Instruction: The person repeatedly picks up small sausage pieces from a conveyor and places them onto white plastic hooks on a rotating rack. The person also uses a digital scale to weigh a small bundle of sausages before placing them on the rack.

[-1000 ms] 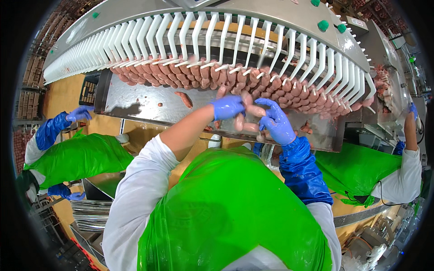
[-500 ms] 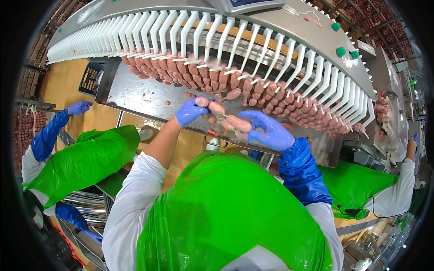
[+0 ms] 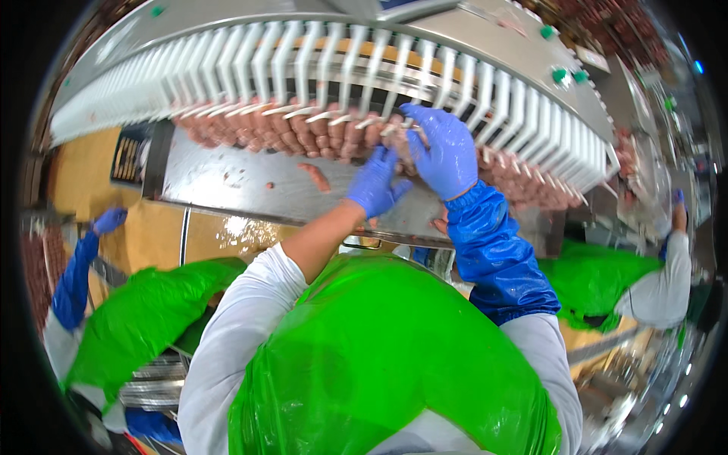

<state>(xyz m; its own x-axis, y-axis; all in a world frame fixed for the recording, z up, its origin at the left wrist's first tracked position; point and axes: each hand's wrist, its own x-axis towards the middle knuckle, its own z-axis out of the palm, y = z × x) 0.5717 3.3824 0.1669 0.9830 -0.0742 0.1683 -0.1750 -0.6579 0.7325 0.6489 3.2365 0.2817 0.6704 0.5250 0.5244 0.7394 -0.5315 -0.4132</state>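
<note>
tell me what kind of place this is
Most likely a meat-processing plant, on a sausage line. A machine with rows of white dividers holds pink sausages over a steel tray, and the workers wear blue gloves and green plastic aprons.

Meat-processing plant: long steel machine [image 3: 227, 178] with white divider fins [image 3: 250, 64] carrying rows of sausages [image 3: 303, 133], workers in green plastic aprons [image 3: 379, 364], blue sleeves [image 3: 493, 250] and gloves alongside.
</note>
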